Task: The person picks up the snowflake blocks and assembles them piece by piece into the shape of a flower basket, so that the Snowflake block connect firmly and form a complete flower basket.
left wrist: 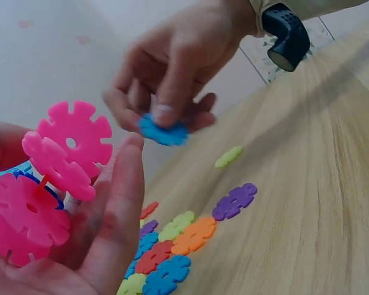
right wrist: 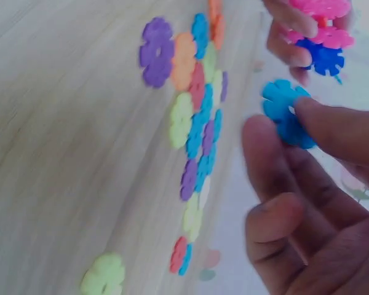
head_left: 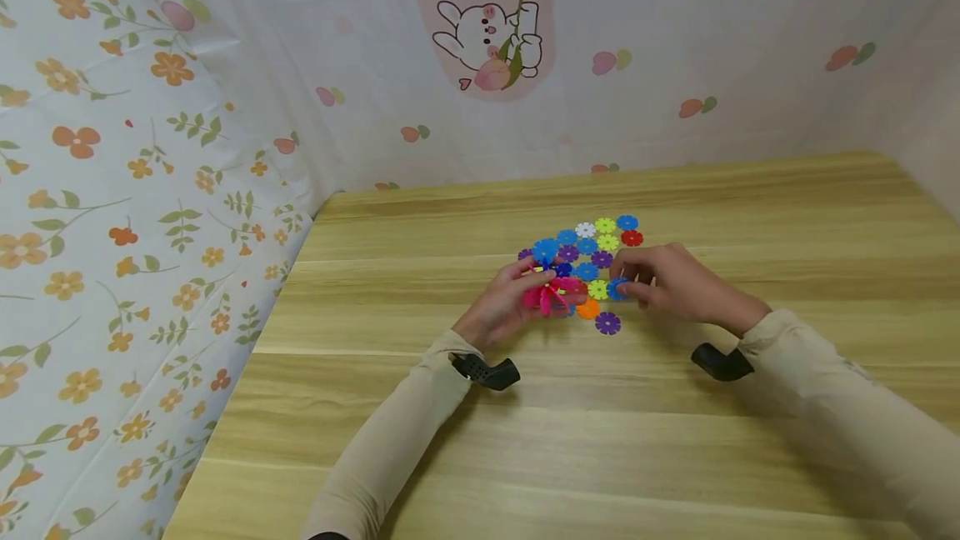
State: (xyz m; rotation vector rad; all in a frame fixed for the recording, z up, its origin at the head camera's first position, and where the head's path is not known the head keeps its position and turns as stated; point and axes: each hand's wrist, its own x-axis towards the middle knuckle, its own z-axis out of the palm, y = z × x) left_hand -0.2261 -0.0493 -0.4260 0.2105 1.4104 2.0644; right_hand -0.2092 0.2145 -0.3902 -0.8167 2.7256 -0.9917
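Observation:
My left hand (head_left: 498, 304) holds a cluster of notched plastic snowflake discs fitted together. Bright pink discs (left wrist: 71, 138) make up most of it, and a dark blue disc (right wrist: 326, 58) shows on another side. My right hand (head_left: 678, 286) pinches a single blue snowflake disc (right wrist: 286, 110) between thumb and fingers. In the left wrist view that blue disc is just beyond the left fingertips, apart from the pink cluster. Both hands are above a patch of loose discs; the left hand hides some of them in the head view.
Loose discs lie flat on the wooden table (head_left: 570, 457), including purple (head_left: 608, 323), orange (left wrist: 194, 236), white (head_left: 586, 230) and red (head_left: 632, 237) ones. One yellow-green disc (right wrist: 103, 276) lies apart from the others. A printed curtain (head_left: 337, 40) hangs behind the table.

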